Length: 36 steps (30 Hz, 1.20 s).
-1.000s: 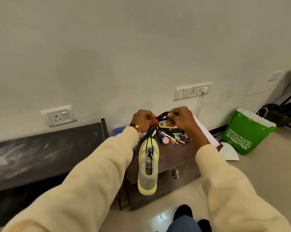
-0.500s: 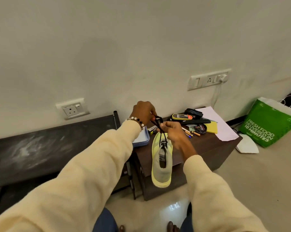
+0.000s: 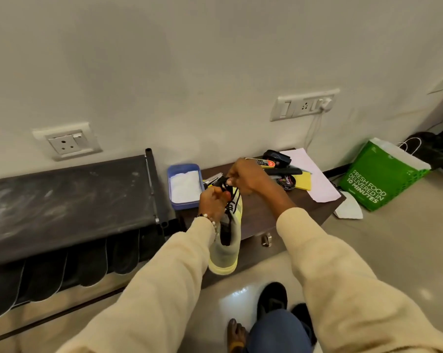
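A pale yellow sneaker with black laces lies on the dark wooden box, heel toward me and hanging over the front edge. My left hand grips the laces at the left of the shoe's tongue. My right hand pinches a lace end just above it, fingers curled. Both hands sit close together over the toe half of the shoe, which they partly hide.
A blue tub of white powder stands left of the shoe. Polish tin, brush and pens, yellow cloth and paper lie behind. A black shoe rack is at left, a green bag at right.
My view has tipped down and shifted. Both hands moved nearer to me and lower over the shoe; the left hand dropped below the right while both still hold the laces.
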Available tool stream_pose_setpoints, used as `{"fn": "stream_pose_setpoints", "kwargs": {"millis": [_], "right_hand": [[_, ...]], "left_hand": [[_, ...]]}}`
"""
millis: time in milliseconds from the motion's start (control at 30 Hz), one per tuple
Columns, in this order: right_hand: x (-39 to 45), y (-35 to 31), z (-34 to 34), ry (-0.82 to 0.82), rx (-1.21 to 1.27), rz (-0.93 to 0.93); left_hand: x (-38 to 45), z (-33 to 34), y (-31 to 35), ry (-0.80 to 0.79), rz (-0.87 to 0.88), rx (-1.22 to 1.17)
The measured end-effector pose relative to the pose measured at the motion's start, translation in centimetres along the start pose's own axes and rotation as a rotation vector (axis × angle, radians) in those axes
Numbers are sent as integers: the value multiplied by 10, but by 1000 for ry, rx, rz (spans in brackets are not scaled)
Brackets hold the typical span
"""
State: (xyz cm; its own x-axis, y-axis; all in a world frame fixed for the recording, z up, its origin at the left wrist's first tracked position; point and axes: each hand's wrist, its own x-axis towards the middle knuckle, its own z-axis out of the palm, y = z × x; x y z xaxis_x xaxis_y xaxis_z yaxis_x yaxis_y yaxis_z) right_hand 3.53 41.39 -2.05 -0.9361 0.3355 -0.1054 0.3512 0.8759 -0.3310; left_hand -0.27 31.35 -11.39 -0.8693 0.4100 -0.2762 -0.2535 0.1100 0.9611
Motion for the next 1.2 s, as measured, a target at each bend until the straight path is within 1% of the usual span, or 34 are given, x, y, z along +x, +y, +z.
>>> {"fn": "stream_pose_setpoints", "kwargs": {"millis": [67, 133, 233, 300, 333, 367, 433, 500, 533, 600, 667, 767, 833, 900, 967, 1033, 1200], "right_hand": [[0, 3, 1, 16, 20, 4], [1, 7, 1, 28, 84, 16], [4, 11, 3, 57, 170, 46], [5, 16, 8, 82, 258, 85], [5, 20, 12, 107, 340, 122], [4, 24, 17, 144, 447, 173], [-1, 31, 30, 236, 676, 295], [-8, 35, 45, 305, 870, 410], [-10, 35, 52, 327, 947, 468], [-17, 31, 65, 359, 1061, 580], [-22, 24, 79, 392, 1100, 666], [-32, 14, 96, 442, 1077, 723], [-39, 11, 107, 437, 972, 675], [-46, 10, 115, 408, 814, 569], [-52, 11, 121, 364, 685, 466], [-55, 14, 127, 315, 562, 387], [-57, 22, 132, 241, 176, 248]], "left_hand": [[3, 6, -5, -69, 60, 69], [2, 6, -5, -158, 69, 89], [3, 3, -2, -256, -29, -45], [0, 0, 4, -293, -51, -97], [2, -2, 6, -286, -37, -85], [4, -3, 9, -276, 2, -20], [8, -6, 12, -262, 102, 221], [8, -9, 16, -227, 144, 408], [5, -7, 18, -190, 142, 459], [0, -5, 16, -73, 80, 498], [-6, -3, 9, 35, -33, 440], [-9, -5, -8, 105, -250, 192], [-8, -5, -18, 165, -365, -38], [-13, -4, -20, 215, -410, -155], [-20, -3, -20, 236, -390, -149], [-28, -4, -18, 257, -315, -93], [-39, -3, -23, 247, -99, 247]]}}
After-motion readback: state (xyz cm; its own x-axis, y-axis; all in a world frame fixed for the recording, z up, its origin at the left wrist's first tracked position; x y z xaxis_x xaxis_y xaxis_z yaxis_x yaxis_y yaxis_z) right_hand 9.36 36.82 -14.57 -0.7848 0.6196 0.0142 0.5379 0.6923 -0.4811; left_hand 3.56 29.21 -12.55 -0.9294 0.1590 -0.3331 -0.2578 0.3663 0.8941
